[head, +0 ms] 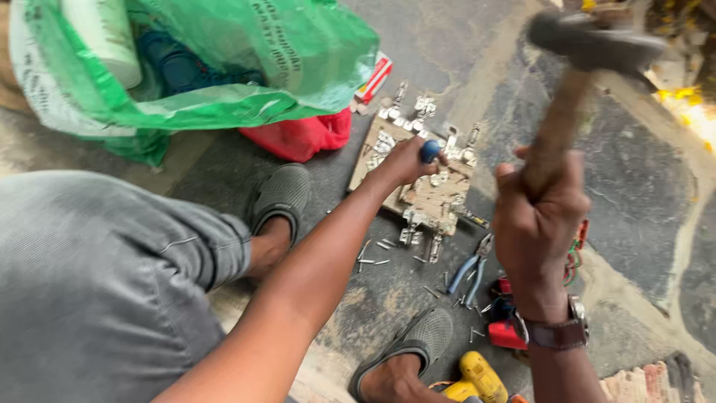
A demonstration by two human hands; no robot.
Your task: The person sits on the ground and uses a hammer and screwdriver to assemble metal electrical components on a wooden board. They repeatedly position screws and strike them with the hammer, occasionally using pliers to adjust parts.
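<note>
My right hand (542,216) grips the wooden handle of a hammer (589,45), raised high with its dark metal head at the top right, blurred. My left hand (406,160) reaches forward and holds a blue-handled tool (429,151) upright on a wooden board (432,195). The board lies on the stone floor and carries several small metal fittings (424,108). Loose nails (373,254) are scattered on the floor beside the board.
A green plastic bag (194,67) with a white roll and blue items sits at top left, a red bag (302,136) beside it. Blue-handled pliers (471,269), a red tool (506,332) and a yellow tool (481,377) lie near my sandalled feet (280,198).
</note>
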